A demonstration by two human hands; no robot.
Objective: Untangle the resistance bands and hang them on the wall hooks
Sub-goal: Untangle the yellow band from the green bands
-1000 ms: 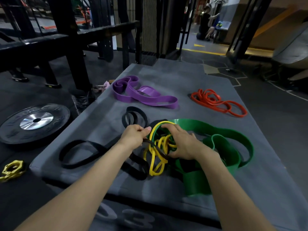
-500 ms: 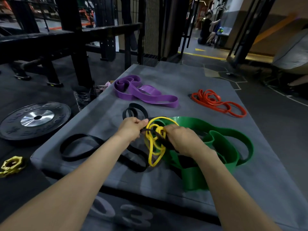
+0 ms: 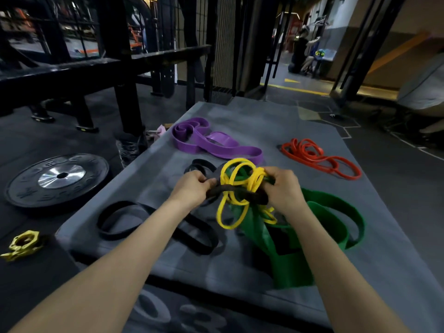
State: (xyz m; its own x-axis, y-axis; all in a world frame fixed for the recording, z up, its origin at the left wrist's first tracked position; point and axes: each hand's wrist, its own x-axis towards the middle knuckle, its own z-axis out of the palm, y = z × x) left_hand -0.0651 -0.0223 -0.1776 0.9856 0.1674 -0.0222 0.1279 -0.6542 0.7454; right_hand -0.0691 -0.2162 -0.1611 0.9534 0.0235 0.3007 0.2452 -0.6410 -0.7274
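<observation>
Both hands clamp the black band (image 3: 236,191), left hand (image 3: 192,188) and right hand (image 3: 280,188) stretching it crosswise through the yellow band (image 3: 236,181) loops between them

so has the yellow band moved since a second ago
Yes: the yellow band is lifted off the mat, now nearer the purple band.

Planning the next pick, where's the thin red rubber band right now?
The thin red rubber band lies coiled at the grey mat's far right, beyond the right hand.

Weight plate (image 3: 57,178), yellow collar (image 3: 24,243)
</observation>
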